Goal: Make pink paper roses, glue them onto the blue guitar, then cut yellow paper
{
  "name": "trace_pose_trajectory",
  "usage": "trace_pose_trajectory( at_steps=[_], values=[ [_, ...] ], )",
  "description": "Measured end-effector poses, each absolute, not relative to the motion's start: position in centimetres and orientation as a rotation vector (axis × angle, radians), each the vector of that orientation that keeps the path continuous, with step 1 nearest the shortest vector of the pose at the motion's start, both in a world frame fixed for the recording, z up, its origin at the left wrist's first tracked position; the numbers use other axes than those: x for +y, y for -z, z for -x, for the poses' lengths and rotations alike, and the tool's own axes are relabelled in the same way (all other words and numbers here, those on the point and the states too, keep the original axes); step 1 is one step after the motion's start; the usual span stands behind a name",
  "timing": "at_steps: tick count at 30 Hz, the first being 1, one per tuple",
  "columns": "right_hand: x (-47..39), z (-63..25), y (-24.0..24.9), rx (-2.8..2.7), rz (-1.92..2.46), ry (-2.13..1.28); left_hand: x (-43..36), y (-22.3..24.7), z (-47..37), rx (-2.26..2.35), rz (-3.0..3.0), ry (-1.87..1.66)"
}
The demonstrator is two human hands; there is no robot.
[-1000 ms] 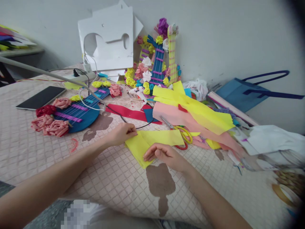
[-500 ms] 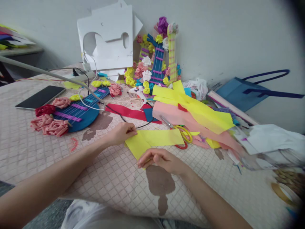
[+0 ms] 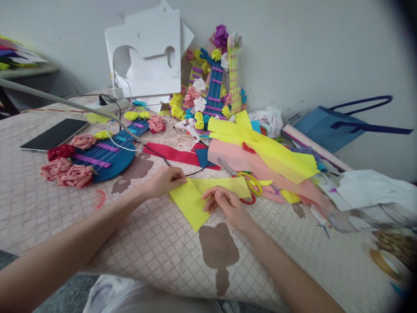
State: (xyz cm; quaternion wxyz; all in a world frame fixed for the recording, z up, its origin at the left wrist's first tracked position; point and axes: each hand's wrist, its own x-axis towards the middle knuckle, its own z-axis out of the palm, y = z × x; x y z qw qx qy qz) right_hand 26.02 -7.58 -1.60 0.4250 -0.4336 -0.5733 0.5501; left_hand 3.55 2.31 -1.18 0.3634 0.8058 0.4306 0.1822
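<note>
A yellow paper strip (image 3: 190, 204) lies on the quilted cloth in front of me, folded so that one part points toward me and the other runs right. My left hand (image 3: 166, 180) is closed on its upper left corner. My right hand (image 3: 224, 204) is over the strip's right part, fingers curved and apart, holding nothing; whether the fingertips touch the paper is hard to tell. Scissors (image 3: 252, 182) with yellow and red handles lie at the strip's right end.
A blue paper guitar (image 3: 114, 163) with paper flowers lies left, beside a dark tablet (image 3: 55, 134). Behind are a glue gun (image 3: 188, 127), red strip (image 3: 172, 154) and decorated guitars (image 3: 215, 87). Yellow and pink sheets (image 3: 270, 150) lie right, near a blue bag (image 3: 327, 126).
My right hand has moved up and slightly right, off the lower tip of the folded strip, uncovering it. My left hand stays at the corner.
</note>
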Motion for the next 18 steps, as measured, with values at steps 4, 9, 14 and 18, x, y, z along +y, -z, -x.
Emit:
trace_pose_trajectory(
  at_steps=[4,9,14,18],
  values=[
    [-7.3,-26.2,1.1,-1.227,1.207,-0.970,2.6,0.7,-3.3,0.997,-1.781,-0.647],
    [-7.1,-25.9,1.8,-1.220,1.222,-1.218,2.4,-0.1,-3.4,1.026,-1.604,-0.813],
    [-7.1,-25.4,2.5,-1.220,1.285,-1.240,2.2,-0.2,-3.5,1.063,-1.553,-0.925],
    [-7.2,-25.4,2.4,-1.194,1.286,-1.309,2.3,-0.1,-3.6,1.060,-1.512,-0.969]
  ],
)
